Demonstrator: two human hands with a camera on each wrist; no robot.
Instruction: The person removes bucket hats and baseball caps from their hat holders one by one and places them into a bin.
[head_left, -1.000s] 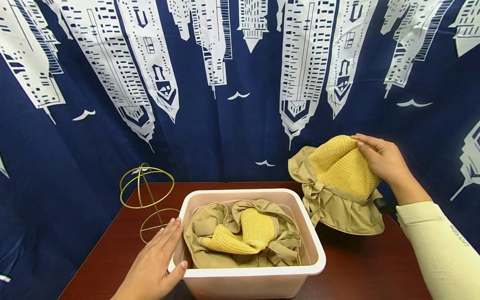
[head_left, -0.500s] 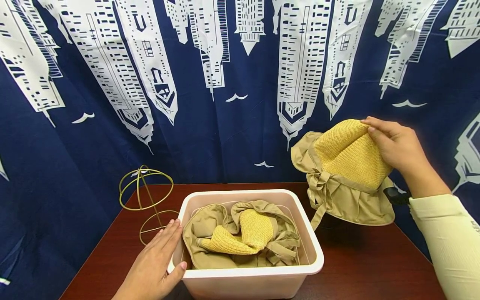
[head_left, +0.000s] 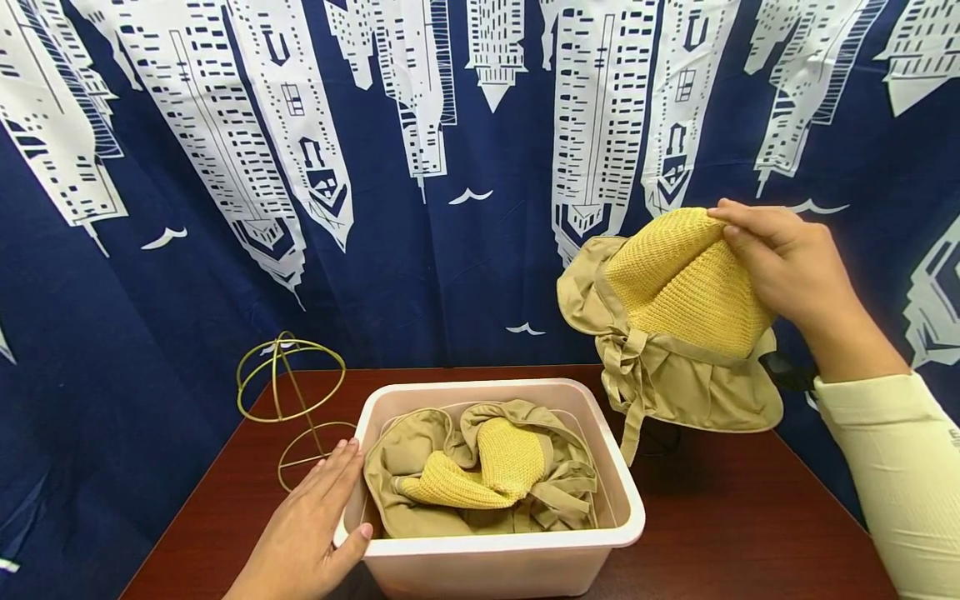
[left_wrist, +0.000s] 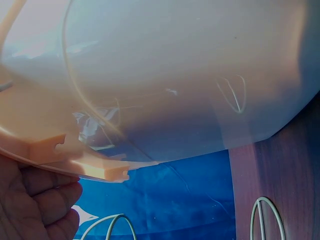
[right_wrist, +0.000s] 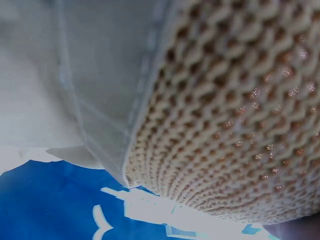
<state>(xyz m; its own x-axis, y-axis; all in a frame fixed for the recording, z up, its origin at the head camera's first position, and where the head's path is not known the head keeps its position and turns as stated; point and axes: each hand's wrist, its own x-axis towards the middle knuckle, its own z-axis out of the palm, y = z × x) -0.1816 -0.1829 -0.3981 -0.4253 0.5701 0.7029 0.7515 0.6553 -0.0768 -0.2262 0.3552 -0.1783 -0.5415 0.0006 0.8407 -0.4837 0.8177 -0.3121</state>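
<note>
In the head view my right hand (head_left: 791, 267) pinches the crown top of a sun hat (head_left: 678, 287) with yellow knit crown, tan cloth brim and tied bow. It hangs in the air to the right, above the table. Its knit and cloth fill the right wrist view. My left hand (head_left: 307, 521) rests against the left rim of a pale pink plastic bin (head_left: 495, 546), thumb near the front corner; in the left wrist view its fingers (left_wrist: 57, 200) lie under the rim. A second hat (head_left: 513, 462), likewise yellow and tan, lies folded inside the bin.
A gold wire hat stand (head_left: 292, 408) stands left of the bin. A thin dark ring, partly hidden, lies on the reddish-brown table (head_left: 720, 517) below the raised hat. A navy curtain (head_left: 420, 292) with white printed buildings hangs behind.
My right hand has lifted the hat higher, first up and to the right, then slightly back left. The left hand and the bin stay in place.
</note>
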